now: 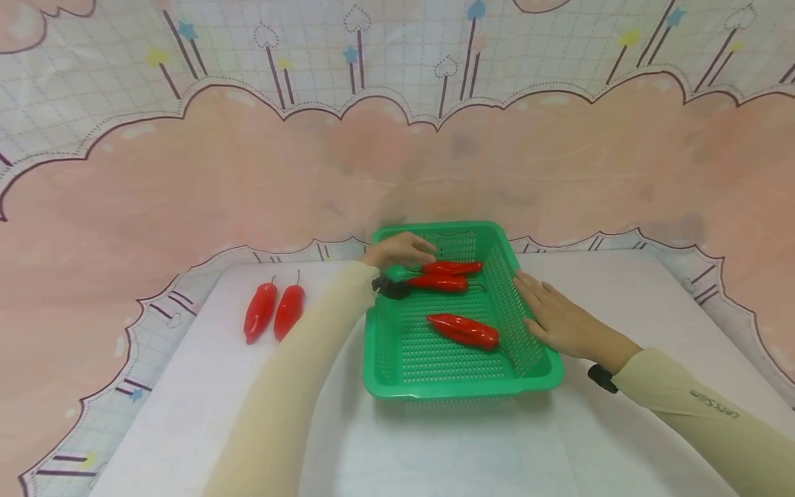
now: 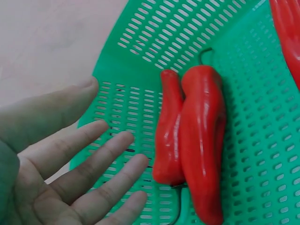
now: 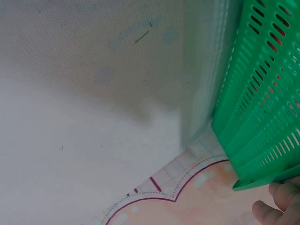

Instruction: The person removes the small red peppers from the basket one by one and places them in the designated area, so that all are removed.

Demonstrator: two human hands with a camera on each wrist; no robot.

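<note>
A green plastic basket (image 1: 462, 392) holds three red peppers. Two of them, one pepper (image 2: 202, 136) and a second pepper (image 2: 169, 136), lie side by side at its far end; the third pepper (image 1: 464, 331) lies nearer the front. My left hand (image 1: 400, 250) hovers over the basket's far left corner, fingers spread and holding nothing, close to the pair. On the right, my right hand (image 1: 555, 314) rests its straight fingers against the basket's right rim. In the right wrist view only some fingertips (image 3: 268, 213) show, at the rim.
Two more red peppers, a left one (image 1: 260, 312) and a right one (image 1: 289, 310), lie on the white table (image 1: 186, 414) left of the basket. The left sleeve partly covers the right one. A patterned pink cloth (image 1: 298, 179) hangs behind the table.
</note>
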